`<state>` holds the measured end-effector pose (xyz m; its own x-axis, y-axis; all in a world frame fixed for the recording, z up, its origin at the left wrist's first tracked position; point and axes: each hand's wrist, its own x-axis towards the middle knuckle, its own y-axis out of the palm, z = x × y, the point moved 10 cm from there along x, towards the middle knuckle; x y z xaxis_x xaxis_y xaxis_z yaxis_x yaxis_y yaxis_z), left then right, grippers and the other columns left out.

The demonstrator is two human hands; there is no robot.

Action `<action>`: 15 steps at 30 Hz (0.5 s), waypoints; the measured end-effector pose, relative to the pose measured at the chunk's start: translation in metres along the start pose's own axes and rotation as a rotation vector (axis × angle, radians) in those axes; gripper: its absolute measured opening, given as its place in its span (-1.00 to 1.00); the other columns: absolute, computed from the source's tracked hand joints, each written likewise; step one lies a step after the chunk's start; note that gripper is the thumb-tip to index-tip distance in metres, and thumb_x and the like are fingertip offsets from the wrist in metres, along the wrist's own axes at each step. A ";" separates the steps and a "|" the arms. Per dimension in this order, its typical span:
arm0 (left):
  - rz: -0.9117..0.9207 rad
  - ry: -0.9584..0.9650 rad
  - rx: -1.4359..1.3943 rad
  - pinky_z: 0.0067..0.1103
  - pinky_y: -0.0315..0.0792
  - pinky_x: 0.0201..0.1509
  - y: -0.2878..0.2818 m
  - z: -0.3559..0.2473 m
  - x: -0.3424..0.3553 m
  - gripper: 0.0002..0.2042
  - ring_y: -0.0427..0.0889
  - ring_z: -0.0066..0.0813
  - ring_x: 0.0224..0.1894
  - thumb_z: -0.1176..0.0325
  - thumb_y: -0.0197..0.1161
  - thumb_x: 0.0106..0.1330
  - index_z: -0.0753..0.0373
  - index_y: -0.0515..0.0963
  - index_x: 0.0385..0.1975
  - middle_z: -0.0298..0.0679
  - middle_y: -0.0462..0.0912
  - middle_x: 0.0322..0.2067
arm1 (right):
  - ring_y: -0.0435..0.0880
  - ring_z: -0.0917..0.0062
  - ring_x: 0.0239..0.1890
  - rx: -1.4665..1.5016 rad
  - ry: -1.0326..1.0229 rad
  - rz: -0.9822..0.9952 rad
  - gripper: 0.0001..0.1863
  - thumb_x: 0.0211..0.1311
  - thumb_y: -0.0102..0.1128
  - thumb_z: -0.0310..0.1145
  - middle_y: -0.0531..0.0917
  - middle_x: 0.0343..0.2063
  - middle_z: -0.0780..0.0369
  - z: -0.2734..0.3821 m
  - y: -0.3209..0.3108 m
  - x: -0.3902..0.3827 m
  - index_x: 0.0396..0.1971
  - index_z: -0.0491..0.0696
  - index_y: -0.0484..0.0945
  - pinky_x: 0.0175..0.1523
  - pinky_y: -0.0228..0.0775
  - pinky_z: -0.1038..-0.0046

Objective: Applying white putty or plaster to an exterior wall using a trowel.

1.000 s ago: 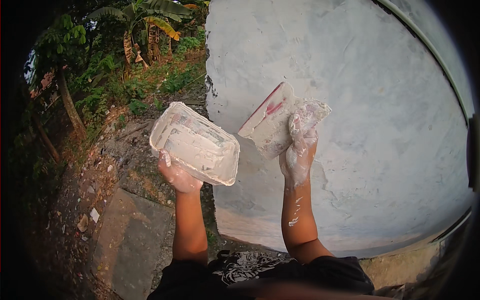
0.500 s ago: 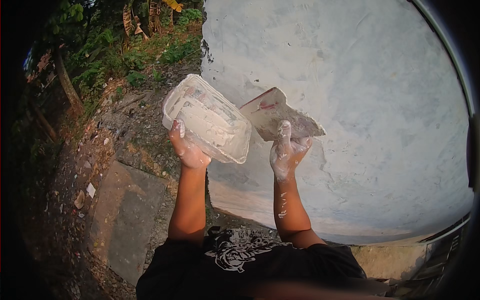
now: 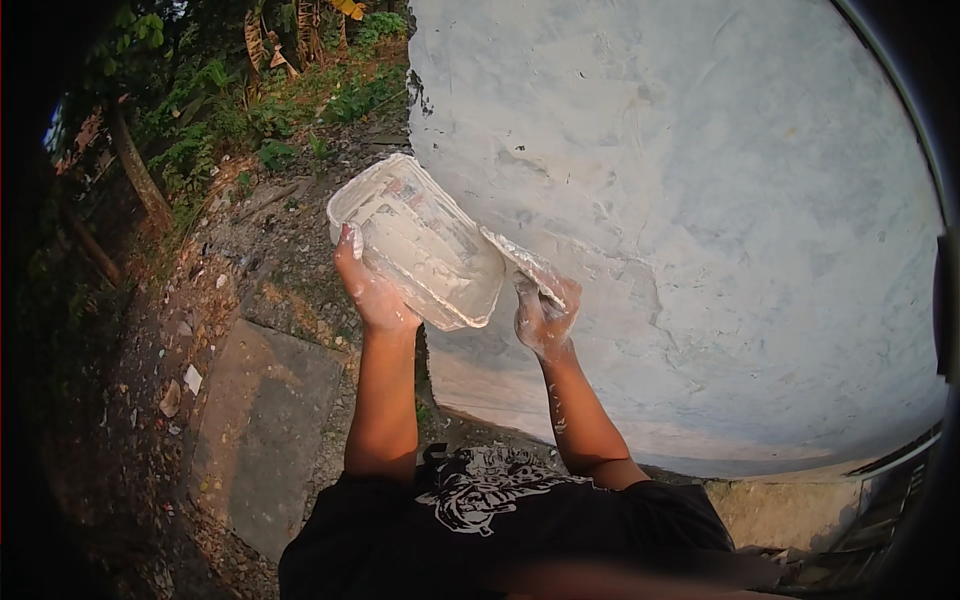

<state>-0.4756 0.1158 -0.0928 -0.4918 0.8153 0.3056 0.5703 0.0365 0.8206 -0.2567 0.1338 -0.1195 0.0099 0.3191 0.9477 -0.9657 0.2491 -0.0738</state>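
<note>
My left hand (image 3: 376, 292) grips a rectangular plastic tub (image 3: 408, 290) from its near left side, thumb up against the rim. The tub is tilted, and pale wet plaster (image 3: 415, 235) coats its inside. In my right hand (image 3: 547, 315) is a flat plaster-smeared scraper (image 3: 528, 262), now turned nearly edge-on. Its far end meets the tub's right rim. Plaster smears both hands and streaks my right forearm.
A large pale plastered wall (image 3: 720, 220) fills the right side, with a ragged left edge. On the left lie rubble ground (image 3: 150, 350) and a concrete slab (image 3: 275, 430). Green plants (image 3: 290, 100) and a leaning tree trunk (image 3: 135, 165) stand farther off.
My right hand has moved left and turned the scraper from broad face to edge-on, bringing it against the tub's rim. My left hand and the tub stay almost in place.
</note>
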 end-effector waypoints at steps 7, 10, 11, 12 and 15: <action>0.085 0.067 0.062 -0.08 0.25 0.31 -0.027 0.001 0.007 -0.20 0.26 -0.01 0.30 -0.19 0.06 0.20 0.17 0.14 0.37 -0.10 0.19 0.32 | 0.70 0.43 -0.35 0.172 0.748 0.053 -0.80 0.24 0.18 -0.54 0.71 -0.30 0.12 -0.074 -0.010 -0.021 -0.15 -0.25 0.57 -0.31 0.50 0.49; 0.228 0.330 0.167 -0.13 0.32 0.27 -0.022 -0.016 0.004 -0.16 0.36 -0.05 0.23 -0.15 0.16 0.08 0.23 0.13 0.30 -0.04 0.24 0.24 | 0.72 0.41 -0.22 0.799 1.047 -0.215 -0.71 0.28 0.10 -0.55 0.66 -0.16 0.12 -0.095 -0.012 -0.024 -0.02 -0.26 0.46 -0.20 0.62 0.46; 0.269 0.410 0.221 -0.13 0.33 0.27 -0.009 -0.022 -0.001 -0.16 0.36 -0.06 0.22 -0.13 0.22 0.03 0.22 0.14 0.28 -0.04 0.25 0.21 | 0.72 0.41 -0.22 0.795 1.052 -0.235 -0.71 0.28 0.10 -0.55 0.66 -0.16 0.12 -0.097 -0.018 -0.024 -0.02 -0.26 0.46 -0.20 0.62 0.46; 0.311 0.491 0.273 -0.13 0.34 0.27 0.001 -0.027 -0.006 -0.15 0.36 -0.08 0.22 -0.11 0.28 -0.01 0.21 0.14 0.26 -0.04 0.26 0.19 | 0.72 0.41 -0.20 0.965 1.027 -0.187 -0.68 0.27 0.08 -0.57 0.65 -0.14 0.10 -0.093 -0.012 -0.020 0.02 -0.25 0.41 -0.15 0.65 0.42; 0.340 0.516 0.331 -0.14 0.34 0.28 0.008 -0.026 -0.014 -0.15 0.36 -0.07 0.22 -0.09 0.35 -0.06 0.21 0.18 0.22 -0.01 0.27 0.17 | 0.72 0.39 -0.16 1.106 1.038 -0.204 -0.66 0.27 0.03 -0.59 0.63 -0.13 0.08 -0.078 -0.005 -0.014 0.04 -0.26 0.36 -0.09 0.69 0.35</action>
<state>-0.4812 0.0899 -0.0785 -0.4531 0.4370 0.7770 0.8782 0.0690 0.4732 -0.2319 0.1997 -0.1569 -0.1202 0.9611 0.2489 -0.6240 -0.2681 0.7340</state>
